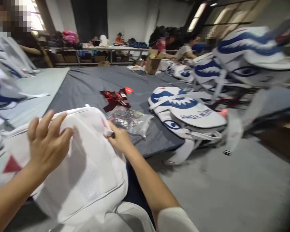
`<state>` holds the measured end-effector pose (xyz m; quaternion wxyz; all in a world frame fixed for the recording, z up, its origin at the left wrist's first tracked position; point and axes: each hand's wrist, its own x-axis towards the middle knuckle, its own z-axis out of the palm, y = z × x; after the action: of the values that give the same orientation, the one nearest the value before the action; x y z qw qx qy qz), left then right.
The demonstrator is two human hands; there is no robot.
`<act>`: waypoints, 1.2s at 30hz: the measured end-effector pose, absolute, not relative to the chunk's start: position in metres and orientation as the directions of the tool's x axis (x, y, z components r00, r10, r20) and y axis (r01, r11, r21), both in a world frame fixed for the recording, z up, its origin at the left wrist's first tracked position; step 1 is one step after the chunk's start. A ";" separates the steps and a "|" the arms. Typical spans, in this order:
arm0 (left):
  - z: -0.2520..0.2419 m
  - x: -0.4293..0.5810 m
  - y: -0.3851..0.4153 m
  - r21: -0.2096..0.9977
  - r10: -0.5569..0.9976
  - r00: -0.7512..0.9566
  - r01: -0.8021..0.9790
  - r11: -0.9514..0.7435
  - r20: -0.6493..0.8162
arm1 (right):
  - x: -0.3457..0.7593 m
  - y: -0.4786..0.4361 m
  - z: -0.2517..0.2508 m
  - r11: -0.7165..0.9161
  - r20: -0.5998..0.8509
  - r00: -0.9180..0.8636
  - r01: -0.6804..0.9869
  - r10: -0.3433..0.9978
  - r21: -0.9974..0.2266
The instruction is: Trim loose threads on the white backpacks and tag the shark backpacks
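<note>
A white backpack [94, 174] lies in front of me at the table edge, its pale panel facing up. My left hand [49, 140] is over its upper left part with fingers bent and apart; whether the fingertips touch the fabric I cannot tell. My right hand [118, 138] is closed on the backpack's right edge, beside a small dark end piece [113, 135]. Some of its fingers are hidden behind the edge. A red triangular piece [12, 165] shows at the bag's left side.
On the dark-covered table [87, 87] lie dark red tags [116, 98] and a clear plastic bag [130, 120]. A white and blue backpack [183, 109] is at the right, with stacked ones [251, 54] behind. More bags [4, 87] stand left. Co-workers [186, 51] sit farther back near a cardboard box [152, 62].
</note>
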<state>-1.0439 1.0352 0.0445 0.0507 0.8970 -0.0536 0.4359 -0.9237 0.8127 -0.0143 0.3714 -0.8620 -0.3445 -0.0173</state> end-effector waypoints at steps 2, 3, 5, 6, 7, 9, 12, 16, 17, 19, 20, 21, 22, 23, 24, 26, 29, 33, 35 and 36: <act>0.062 -1.039 1.047 -0.171 -0.088 0.586 0.087 -0.981 0.805 | -0.919 0.808 -0.020 -0.497 0.268 0.792 0.566 0.548 -0.658; 0.067 -1.034 1.049 -0.239 -0.107 0.593 0.148 -0.960 0.798 | -0.916 0.806 -0.023 -0.498 0.269 0.801 0.557 0.535 -0.665; 0.065 -1.021 1.045 -0.313 -0.199 0.649 0.064 -0.948 0.735 | -0.909 0.806 -0.028 -0.488 0.286 0.800 0.561 0.527 -0.669; 0.059 -1.014 1.039 -0.351 -0.292 0.678 -0.054 -0.935 0.674 | -0.907 0.807 -0.030 -0.479 0.296 0.793 0.571 0.533 -0.666; 0.052 -1.007 1.032 -0.378 -0.394 0.695 -0.187 -0.907 0.602 | -0.905 0.808 -0.031 -0.470 0.307 0.782 0.586 0.543 -0.660; 0.037 -0.994 1.016 -0.385 -0.538 0.701 -0.386 -0.838 0.468 | -0.903 0.810 -0.031 -0.454 0.322 0.763 0.608 0.560 -0.651; 0.026 -0.973 0.998 -0.340 -0.548 0.761 -0.442 -0.830 0.348 | -0.900 0.811 -0.033 -0.442 0.309 0.771 0.590 0.556 -0.676; 0.021 -0.950 0.981 -0.234 -0.607 0.776 -0.567 -0.790 0.170 | -0.895 0.810 -0.039 -0.470 0.266 0.806 0.539 0.529 -0.699; 0.018 -0.947 0.977 -0.214 -0.620 0.772 -0.588 -0.780 0.139 | -0.894 0.810 -0.041 -0.484 0.262 0.814 0.532 0.517 -0.695; 0.012 -0.941 0.973 -0.210 -0.613 0.782 -0.584 -0.784 0.113 | -0.892 0.811 -0.043 -0.503 0.258 0.825 0.522 0.502 -0.689; 0.011 -0.940 0.974 -0.222 -0.603 0.789 -0.571 -0.790 0.119 | -0.891 0.812 -0.044 -0.503 0.256 0.825 0.520 0.503 -0.690; 0.011 -0.938 0.977 -0.238 -0.598 0.791 -0.560 -0.793 0.131 | -0.890 0.812 -0.045 -0.498 0.252 0.824 0.519 0.508 -0.694; 0.014 -0.937 0.983 -0.258 -0.600 0.788 -0.556 -0.790 0.139 | -0.889 0.812 -0.045 -0.493 0.245 0.822 0.516 0.514 -0.700; 0.019 -0.935 0.991 -0.279 -0.609 0.781 -0.559 -0.781 0.140 | -0.889 0.811 -0.044 -0.486 0.237 0.821 0.512 0.519 -0.708; 0.027 -0.934 1.000 -0.299 -0.618 0.775 -0.563 -0.771 0.134 | -0.889 0.811 -0.044 -0.480 0.231 0.821 0.507 0.522 -0.716; 0.046 -0.931 1.022 -0.322 -0.598 0.790 -0.536 -0.780 0.133 | -0.889 0.809 -0.043 -0.480 0.224 0.825 0.497 0.518 -0.723; 0.071 -0.928 1.045 -0.313 -0.447 0.865 -0.370 -0.875 0.227 | -0.888 0.810 -0.043 -0.496 0.223 0.836 0.489 0.501 -0.717; 0.065 -0.931 1.038 -0.293 -0.385 0.887 -0.308 -0.905 0.257 | -0.884 0.809 -0.048 -0.508 0.203 0.843 0.474 0.498 -0.719; 0.048 -0.937 1.024 -0.300 -0.492 0.840 -0.419 -0.857 0.231 | -0.885 0.801 -0.049 -0.509 0.193 0.849 0.460 0.492 -0.727; 0.039 -0.940 1.016 -0.303 -0.541 0.812 -0.470 -0.829 0.220 | -0.887 0.794 -0.049 -0.515 0.199 0.859 0.451 0.471 -0.729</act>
<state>-0.9403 1.0163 0.0390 -0.1178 0.9445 -0.2677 0.1496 -0.8872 0.7944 -0.0489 0.4150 -0.8703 -0.2650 0.0123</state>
